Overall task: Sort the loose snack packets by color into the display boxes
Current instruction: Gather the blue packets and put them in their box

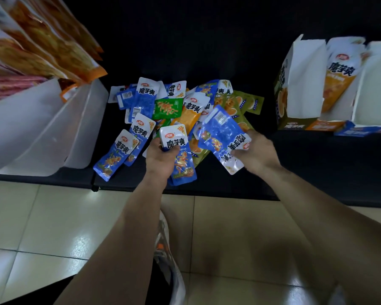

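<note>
each hand (161,158) (254,151) grips blue packets (180,159) over the pile (185,106)

A shop is indicated: on a low black shelf (229,186), large orange printed snack bags (53,42) are ranked in white plastic shelf trays (42,133), an open branded cardboard display box (304,80) is set near a heap of small foil snack packets (168,108), and glossy beige floor tiles (53,227) lie below.

Blue, green, orange, perhaps olive packets (180,111).
</note>
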